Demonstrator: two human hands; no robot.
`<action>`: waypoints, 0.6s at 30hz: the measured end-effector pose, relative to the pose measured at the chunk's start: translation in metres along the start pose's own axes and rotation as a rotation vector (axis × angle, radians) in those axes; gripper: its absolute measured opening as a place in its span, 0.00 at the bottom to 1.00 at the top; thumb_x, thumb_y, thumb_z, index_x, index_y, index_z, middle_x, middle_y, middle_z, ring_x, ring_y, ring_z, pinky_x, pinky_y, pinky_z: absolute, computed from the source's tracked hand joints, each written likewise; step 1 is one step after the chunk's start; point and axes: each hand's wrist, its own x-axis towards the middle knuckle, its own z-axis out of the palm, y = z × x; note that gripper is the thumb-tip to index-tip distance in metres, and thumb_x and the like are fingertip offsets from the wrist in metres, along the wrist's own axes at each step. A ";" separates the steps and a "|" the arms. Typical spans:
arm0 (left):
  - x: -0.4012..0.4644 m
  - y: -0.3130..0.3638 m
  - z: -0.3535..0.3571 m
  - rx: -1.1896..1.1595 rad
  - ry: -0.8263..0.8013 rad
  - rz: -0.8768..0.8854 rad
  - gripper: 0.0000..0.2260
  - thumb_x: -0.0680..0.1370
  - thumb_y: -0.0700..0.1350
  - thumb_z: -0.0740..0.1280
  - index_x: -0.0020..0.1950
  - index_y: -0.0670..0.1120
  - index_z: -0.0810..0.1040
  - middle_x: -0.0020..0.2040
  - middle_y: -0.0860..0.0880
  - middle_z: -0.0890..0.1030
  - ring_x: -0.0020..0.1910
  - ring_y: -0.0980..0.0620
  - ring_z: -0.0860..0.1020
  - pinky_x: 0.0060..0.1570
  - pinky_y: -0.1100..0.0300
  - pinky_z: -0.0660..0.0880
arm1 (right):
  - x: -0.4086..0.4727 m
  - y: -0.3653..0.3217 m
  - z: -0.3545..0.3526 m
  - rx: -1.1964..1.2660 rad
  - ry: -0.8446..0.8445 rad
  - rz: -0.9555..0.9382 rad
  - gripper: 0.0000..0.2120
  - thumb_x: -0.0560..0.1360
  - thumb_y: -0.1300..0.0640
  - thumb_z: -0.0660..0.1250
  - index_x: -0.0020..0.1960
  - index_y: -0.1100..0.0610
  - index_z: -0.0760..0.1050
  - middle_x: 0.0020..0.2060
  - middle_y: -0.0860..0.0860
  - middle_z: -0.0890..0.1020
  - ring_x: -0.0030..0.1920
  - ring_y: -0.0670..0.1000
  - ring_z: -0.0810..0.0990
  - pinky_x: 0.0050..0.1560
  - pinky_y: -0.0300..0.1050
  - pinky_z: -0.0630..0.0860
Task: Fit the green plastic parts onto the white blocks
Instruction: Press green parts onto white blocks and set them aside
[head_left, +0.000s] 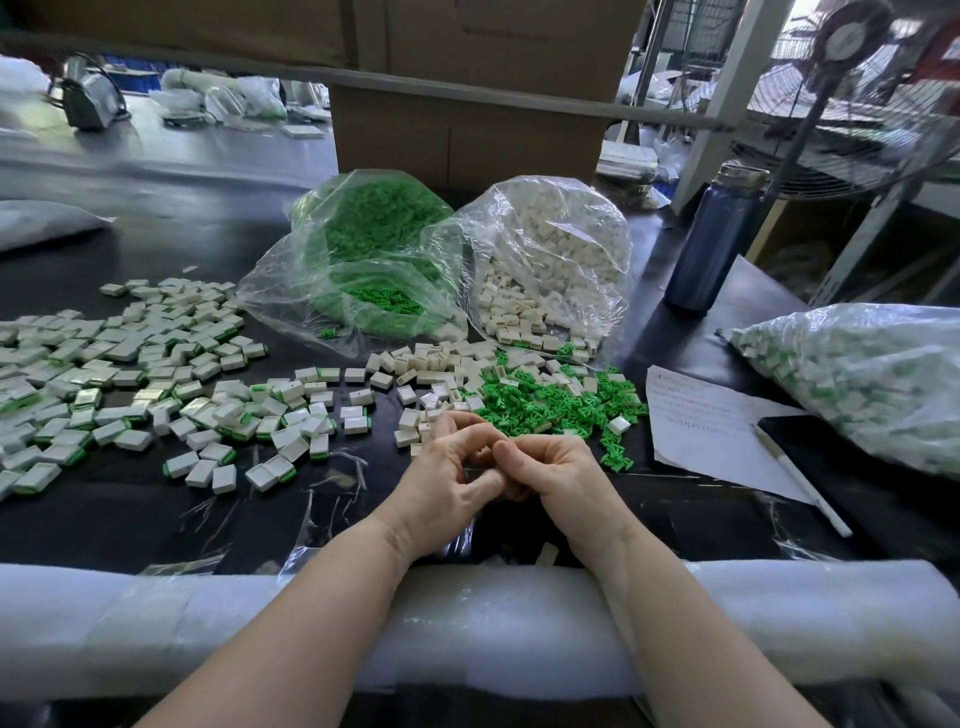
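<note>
Black factory bench | fitted blocks heaped left, loose green parts and white blocks remaining far | left hand and right hand curled together, contents hidden

Along the bottom of my view runs a white foam pad wrapped over the near edge of the black table. At the right I see a sheet of paper with faint writing I can't read, and a white pen lying partly across its lower right corner. Further up on the right a dark blue bottle with a metal cap stands upright. Behind it, in the upper right, is a large wire-caged fan. A cardboard box sits at the top centre. In the upper left, a small grey machine rests on another surface, blurred.
</note>
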 end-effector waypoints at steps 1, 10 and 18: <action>0.000 0.000 0.000 0.004 -0.005 0.003 0.12 0.73 0.35 0.68 0.41 0.54 0.75 0.54 0.49 0.66 0.57 0.52 0.69 0.60 0.65 0.69 | 0.000 0.000 0.000 0.016 -0.005 0.002 0.08 0.75 0.63 0.64 0.45 0.66 0.81 0.27 0.50 0.79 0.28 0.43 0.74 0.31 0.32 0.71; -0.002 0.002 0.000 -0.004 -0.036 0.011 0.12 0.73 0.35 0.68 0.41 0.53 0.75 0.53 0.49 0.66 0.55 0.50 0.72 0.59 0.57 0.73 | -0.001 -0.002 -0.002 0.080 0.000 0.036 0.09 0.74 0.64 0.65 0.47 0.70 0.79 0.29 0.52 0.81 0.29 0.45 0.77 0.32 0.34 0.74; -0.002 0.002 0.001 0.011 -0.035 0.028 0.11 0.73 0.35 0.67 0.41 0.52 0.74 0.52 0.48 0.67 0.50 0.59 0.70 0.52 0.74 0.68 | -0.002 -0.002 0.000 0.124 0.011 0.064 0.07 0.74 0.65 0.66 0.43 0.67 0.81 0.29 0.54 0.82 0.30 0.47 0.79 0.34 0.36 0.76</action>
